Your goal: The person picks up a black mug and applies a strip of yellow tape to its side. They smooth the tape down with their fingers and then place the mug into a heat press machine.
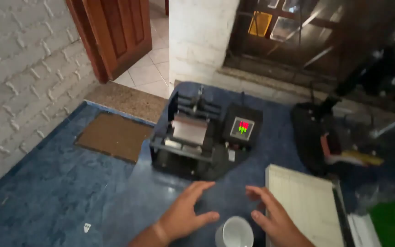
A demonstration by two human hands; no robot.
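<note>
While the white mug [237,232] stands near on the blue table [46,192], flanked by the released left hand [186,212] and right hand [273,217], it could be toppled by a clumsy closing.

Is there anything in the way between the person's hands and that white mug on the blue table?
Nothing visible. The white mug stands upright between the left hand and the right hand, both open, with only bare blue table in the gaps. The black press machine sits farther back, beyond the fingertips.

Dim indoor light, soft overall blur, right edge smeared, dark window
</note>
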